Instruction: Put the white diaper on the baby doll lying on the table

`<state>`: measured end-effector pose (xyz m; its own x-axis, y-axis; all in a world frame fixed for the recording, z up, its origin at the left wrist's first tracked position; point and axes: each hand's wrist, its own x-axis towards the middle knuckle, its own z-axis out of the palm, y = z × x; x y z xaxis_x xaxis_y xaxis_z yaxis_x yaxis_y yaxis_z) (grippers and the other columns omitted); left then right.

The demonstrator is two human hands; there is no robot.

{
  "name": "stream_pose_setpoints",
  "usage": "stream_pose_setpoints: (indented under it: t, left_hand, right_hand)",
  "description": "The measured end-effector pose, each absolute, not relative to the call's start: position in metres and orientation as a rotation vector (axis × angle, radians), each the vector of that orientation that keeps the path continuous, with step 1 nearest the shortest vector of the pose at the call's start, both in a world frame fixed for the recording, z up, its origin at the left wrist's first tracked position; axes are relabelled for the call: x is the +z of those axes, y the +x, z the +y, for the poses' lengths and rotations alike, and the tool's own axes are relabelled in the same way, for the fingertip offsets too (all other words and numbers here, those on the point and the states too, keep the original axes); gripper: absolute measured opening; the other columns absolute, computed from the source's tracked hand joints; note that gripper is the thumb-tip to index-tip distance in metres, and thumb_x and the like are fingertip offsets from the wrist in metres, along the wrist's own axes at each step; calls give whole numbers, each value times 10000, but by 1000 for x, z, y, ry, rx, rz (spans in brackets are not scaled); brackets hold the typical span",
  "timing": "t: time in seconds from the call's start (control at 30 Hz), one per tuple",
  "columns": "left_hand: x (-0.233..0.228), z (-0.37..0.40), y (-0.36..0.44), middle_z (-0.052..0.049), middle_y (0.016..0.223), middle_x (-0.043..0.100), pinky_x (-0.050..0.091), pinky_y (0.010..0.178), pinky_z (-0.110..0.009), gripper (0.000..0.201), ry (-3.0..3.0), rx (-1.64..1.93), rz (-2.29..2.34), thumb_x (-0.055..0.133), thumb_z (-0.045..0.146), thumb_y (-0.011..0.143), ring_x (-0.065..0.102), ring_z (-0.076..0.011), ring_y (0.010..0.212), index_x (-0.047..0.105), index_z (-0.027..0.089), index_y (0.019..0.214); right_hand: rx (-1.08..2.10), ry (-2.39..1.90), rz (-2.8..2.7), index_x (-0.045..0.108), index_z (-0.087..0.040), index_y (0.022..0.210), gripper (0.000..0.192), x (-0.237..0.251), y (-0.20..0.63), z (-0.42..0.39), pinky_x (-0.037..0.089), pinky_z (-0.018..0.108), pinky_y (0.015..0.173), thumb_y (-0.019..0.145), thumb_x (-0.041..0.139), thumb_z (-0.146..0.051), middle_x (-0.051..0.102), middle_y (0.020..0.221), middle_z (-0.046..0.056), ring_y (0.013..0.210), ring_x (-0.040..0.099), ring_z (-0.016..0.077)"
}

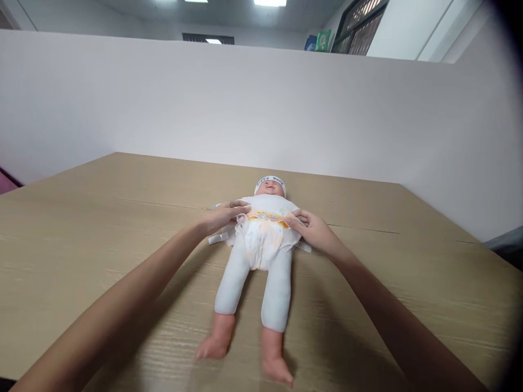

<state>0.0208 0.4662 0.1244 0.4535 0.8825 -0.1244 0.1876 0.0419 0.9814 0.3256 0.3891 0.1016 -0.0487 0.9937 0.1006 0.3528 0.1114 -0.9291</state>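
A baby doll (229,286) in white clothes and a white printed cap (270,180) lies on its back, feet toward me. Over its hips and between its legs sits a white diaper (263,245) with a yellow patterned waistband across the belly. My left hand (224,215) grips the diaper's edge at the left of the waist, fingertips on the doll's side. At the opposite side my right hand (312,227) has its fingers closed on the other waist edge. An unfastened white tab (218,238) sticks out under my left hand; another pale tab shows below the right.
The doll rests on a wide wood-grain table (122,218) with seams across its top. Behind the table stands a white partition wall (229,103). A green package (323,41) is visible beyond the top of the wall. Something dark lies at the right edge.
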Motion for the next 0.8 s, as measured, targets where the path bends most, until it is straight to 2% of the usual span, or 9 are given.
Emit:
stream_pose_setpoints:
  t: [0.1,0.2,0.27,0.37,0.47,0.57,0.8]
  left_hand:
    - [135,468,15,-64,1146,765,509,874,-324,628,1421,763,1100,871,587,767,669,-212,1021,713,216,1249]
    - [151,454,19,-78,1286,741,492,979,-380,448,1655,901,1196,721,566,915,648,-243,1149,699,217,1193]
    - [161,437,31,-74,1305,727,473,1039,-423,372,1941,998,1199,629,533,993,629,-268,1198,706,222,1181]
    - [168,412,62,-80,1308,722,437,1115,-460,323,2392,1018,1009,564,474,1053,593,-293,1273,702,228,1211]
    - [160,399,93,-101,1337,710,421,1141,-510,336,2670,820,854,545,479,1074,577,-321,1308,715,227,1218]
    - [146,398,111,-93,1405,684,420,1130,-574,349,2773,680,938,609,511,1042,546,-363,1349,736,237,1218]
    - [132,404,112,-45,1446,677,425,1130,-568,364,2774,749,1023,698,528,978,530,-362,1351,749,269,1229]
  right_hand:
    - [749,-1402,-1450,695,-173,1089,473,97,336,382,562,361,847,851,730,-580,768,1039,116,960,725,263]
    - [542,-1509,-1444,696,-187,1054,451,84,344,360,537,369,794,914,657,-614,760,985,99,848,711,248]
    - [360,-1600,-1497,692,-201,1009,455,70,347,344,497,366,751,961,610,-647,747,932,77,782,688,241]
    - [189,-1684,-1571,670,-209,966,445,49,349,330,446,364,736,971,601,-649,709,853,60,795,673,257]
    - [156,-1740,-1591,657,-213,945,385,35,349,330,418,360,725,949,644,-598,678,801,42,785,658,257]
    - [167,-1800,-1572,640,-217,901,321,31,348,334,400,358,712,947,685,-532,668,762,29,731,640,245]
    - [326,-1839,-1561,618,-225,850,380,28,355,337,324,321,636,902,712,-590,651,753,41,687,577,235]
